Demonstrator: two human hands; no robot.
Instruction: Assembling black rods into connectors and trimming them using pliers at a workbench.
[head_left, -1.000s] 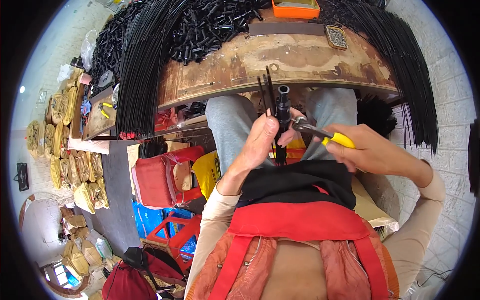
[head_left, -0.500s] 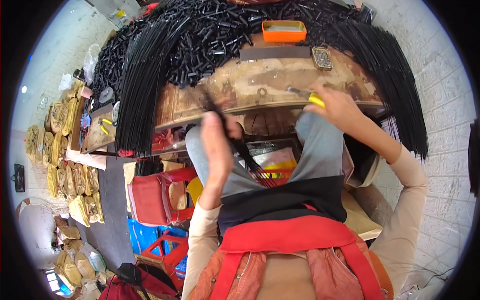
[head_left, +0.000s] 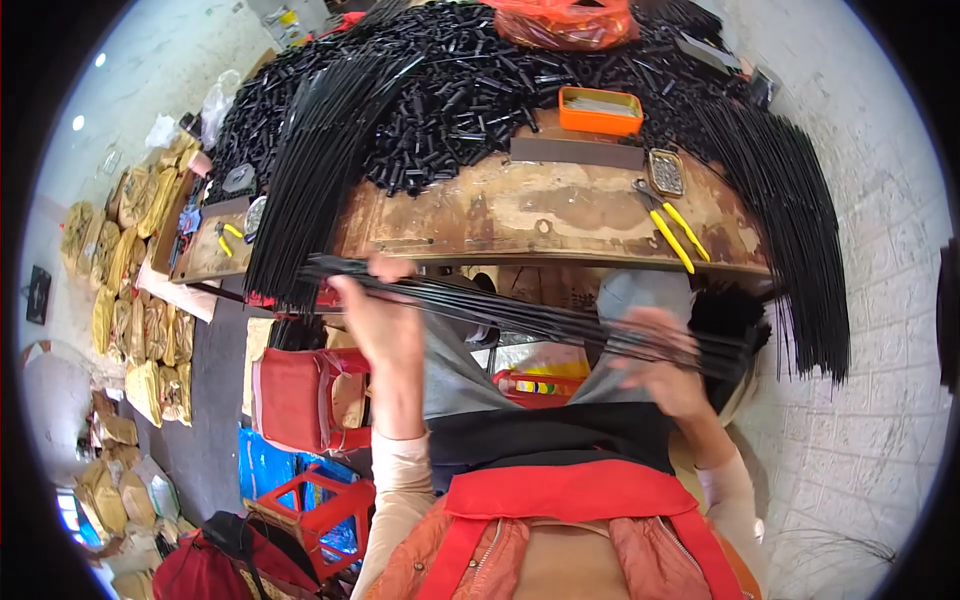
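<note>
Across my lap, below the table's near edge, I hold a bundle of thin black rods [head_left: 510, 312]. My left hand [head_left: 385, 325] is closed round the bundle's left end. Toward its right end, my right hand [head_left: 660, 360] wraps round the rods, somewhat blurred by motion. Yellow-handled pliers [head_left: 672, 228] lie on the wooden table [head_left: 480, 220], their jaws beside a small tin of metal bits [head_left: 666, 172]. A large sheaf of black rods [head_left: 310, 190] hangs over the table's left edge, near my left hand. Another sheaf [head_left: 790, 220] drapes over the right edge.
Short black tubular parts [head_left: 450, 100] cover the table's far side. An orange tray [head_left: 600, 110], a dark flat bar [head_left: 577, 152] and an orange plastic bag [head_left: 565, 22] are there too. Second pliers [head_left: 229, 238] lie at left. A red chair [head_left: 305, 400] stands left of my legs.
My right hand has put the pliers on the table and moved down onto the rods. The bundle has swung from steep to nearly level. My left hand has moved left.
</note>
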